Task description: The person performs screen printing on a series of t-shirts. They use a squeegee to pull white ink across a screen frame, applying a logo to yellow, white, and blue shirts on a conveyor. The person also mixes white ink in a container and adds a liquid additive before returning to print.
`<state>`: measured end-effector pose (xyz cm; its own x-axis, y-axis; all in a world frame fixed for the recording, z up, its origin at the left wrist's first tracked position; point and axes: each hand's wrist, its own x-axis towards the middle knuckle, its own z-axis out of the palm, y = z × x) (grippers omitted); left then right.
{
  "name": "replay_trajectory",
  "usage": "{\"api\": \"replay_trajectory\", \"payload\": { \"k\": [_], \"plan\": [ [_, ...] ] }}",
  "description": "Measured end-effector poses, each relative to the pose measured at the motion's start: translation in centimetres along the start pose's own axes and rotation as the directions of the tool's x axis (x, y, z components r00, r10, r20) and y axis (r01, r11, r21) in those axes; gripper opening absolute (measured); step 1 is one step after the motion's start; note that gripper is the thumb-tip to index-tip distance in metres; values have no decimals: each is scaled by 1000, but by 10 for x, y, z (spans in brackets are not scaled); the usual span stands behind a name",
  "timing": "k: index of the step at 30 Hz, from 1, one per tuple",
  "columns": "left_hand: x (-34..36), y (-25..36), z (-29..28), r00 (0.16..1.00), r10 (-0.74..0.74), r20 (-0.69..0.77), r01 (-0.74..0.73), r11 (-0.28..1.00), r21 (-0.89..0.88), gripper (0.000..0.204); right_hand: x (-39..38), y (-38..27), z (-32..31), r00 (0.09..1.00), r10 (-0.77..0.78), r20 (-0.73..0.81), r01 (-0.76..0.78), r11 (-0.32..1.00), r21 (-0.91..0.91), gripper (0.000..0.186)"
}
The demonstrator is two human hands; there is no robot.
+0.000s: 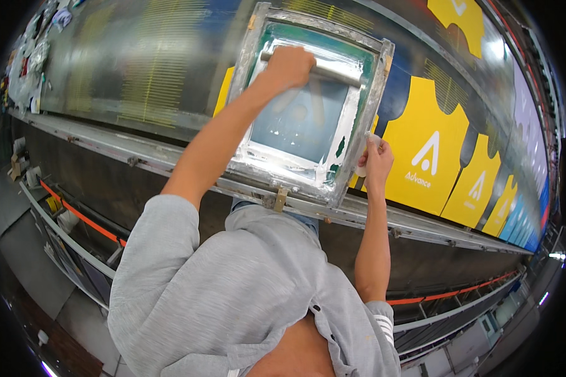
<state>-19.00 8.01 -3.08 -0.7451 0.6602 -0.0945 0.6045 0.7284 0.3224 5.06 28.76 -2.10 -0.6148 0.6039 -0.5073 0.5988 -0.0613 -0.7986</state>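
Note:
A metal-framed printing screen [248, 50] with green borders, white ink and a translucent mesh window [289, 132] lies on the long table. My left hand [290, 66] is closed on a metal squeegee [336, 75] lying crosswise over the upper part of the mesh. My right hand [375, 157] is beside the screen's right edge, fingers pinched on a small white piece [361, 169] that is partly hidden, too small to tell what it is.
Yellow fabric pieces [404, 154] with white printed marks run along the table [94, 75] to the right, with blue and pale ones beyond. Piled plastic [34, 56] sits at the far left. A metal rail [421, 223] edges the near side, with orange-barred racks [82, 213] below.

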Motion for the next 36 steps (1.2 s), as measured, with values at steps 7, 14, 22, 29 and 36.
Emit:
{"api": "replay_trajectory", "payload": {
  "k": [7, 14, 22, 29, 36],
  "plan": [
    [-211, 69, 47, 921, 72, -383, -115, 989, -90, 31, 9, -5, 0, 995, -95, 29, 97, 991, -93, 30],
    [-301, 90, -29, 996, -90, 28, 94, 966, -242, 34, 13, -7, -3, 983, 4, 185, 7, 998, -57, 19],
    [-354, 13, 31, 745, -661, 92, 63, -67, -996, 31, -24, 2, 4, 940, -189, 284, 125, 965, 231, 6],
    [-541, -88, -48, 754, -642, -137, -406, -292, -866, 41, -151, 12, 5, 912, -375, 169, 307, 894, 327, 27],
    [-752, -245, -119, 608, -724, -326, -751, -392, -532, 60, -260, 19, 241, 843, -435, 316, 195, 795, 574, 51]
  ]
}}
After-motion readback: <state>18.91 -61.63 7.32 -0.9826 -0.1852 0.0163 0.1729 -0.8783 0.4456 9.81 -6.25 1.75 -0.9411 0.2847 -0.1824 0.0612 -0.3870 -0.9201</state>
